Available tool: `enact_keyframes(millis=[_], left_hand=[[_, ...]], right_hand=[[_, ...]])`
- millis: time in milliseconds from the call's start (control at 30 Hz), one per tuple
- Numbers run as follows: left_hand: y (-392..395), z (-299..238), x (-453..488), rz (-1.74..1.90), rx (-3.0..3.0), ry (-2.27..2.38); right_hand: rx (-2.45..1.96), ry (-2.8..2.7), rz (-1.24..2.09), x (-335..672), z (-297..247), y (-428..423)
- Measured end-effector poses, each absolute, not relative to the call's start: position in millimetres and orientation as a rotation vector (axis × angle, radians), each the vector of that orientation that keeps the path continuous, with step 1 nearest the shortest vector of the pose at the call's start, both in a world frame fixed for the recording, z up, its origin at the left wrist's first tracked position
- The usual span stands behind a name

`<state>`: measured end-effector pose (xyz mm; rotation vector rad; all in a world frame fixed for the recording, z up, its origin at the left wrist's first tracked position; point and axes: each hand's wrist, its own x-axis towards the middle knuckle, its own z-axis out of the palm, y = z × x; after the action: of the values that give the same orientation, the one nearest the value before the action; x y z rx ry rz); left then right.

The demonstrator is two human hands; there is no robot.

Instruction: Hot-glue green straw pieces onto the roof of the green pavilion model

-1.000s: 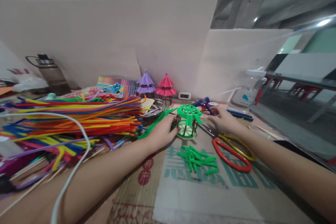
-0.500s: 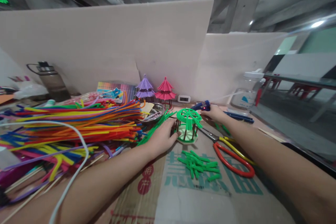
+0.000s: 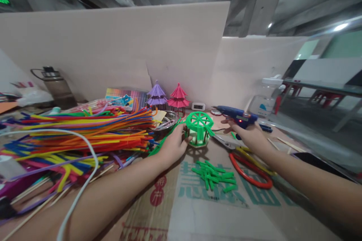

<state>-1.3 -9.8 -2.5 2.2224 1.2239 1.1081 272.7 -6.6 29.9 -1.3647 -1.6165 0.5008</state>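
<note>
My left hand [image 3: 173,144] grips the base of a small green pavilion model [image 3: 198,128] made of pipe-cleaner pieces and sticks, standing on cardboard [image 3: 198,203]. My right hand [image 3: 249,135] is closed around the handle of a blue glue gun [image 3: 235,114], lifted off the table to the right of the model, its nozzle pointing left. A pile of short green pipe-cleaner pieces [image 3: 215,176] lies in front of the model.
A big heap of coloured pipe cleaners [image 3: 79,131] fills the left. Scissors with red and yellow handles [image 3: 249,165] lie under my right wrist. Purple [image 3: 156,95] and pink [image 3: 178,98] finished pavilions, a metal dish [image 3: 166,117], a bottle [image 3: 56,84] and a white jug [image 3: 266,99] stand behind.
My right hand reached to the glue gun at the back, took hold of it and lifted it rightward. The left hand kept hold of the green model.
</note>
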Motion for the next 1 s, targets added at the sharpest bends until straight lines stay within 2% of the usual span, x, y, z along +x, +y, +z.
enact_keyframes(millis=[300,500,800,1000], left_hand=[[14,-12,-11,1.242,2.242,1.261],[18,-12,-12,1.225,2.316,1.284],[17,-12,-12,1.22,2.331,1.268],[19,-14,-12,1.213,2.312,1.291]], right_hand=[[-1.131,-1.588,0.479,269,8,-44],[-1.237,-1.688,0.412,277,-1,-45],[-1.113,-1.795,0.392,264,25,-62],[-1.144,-1.843,0.41,264,22,-60]])
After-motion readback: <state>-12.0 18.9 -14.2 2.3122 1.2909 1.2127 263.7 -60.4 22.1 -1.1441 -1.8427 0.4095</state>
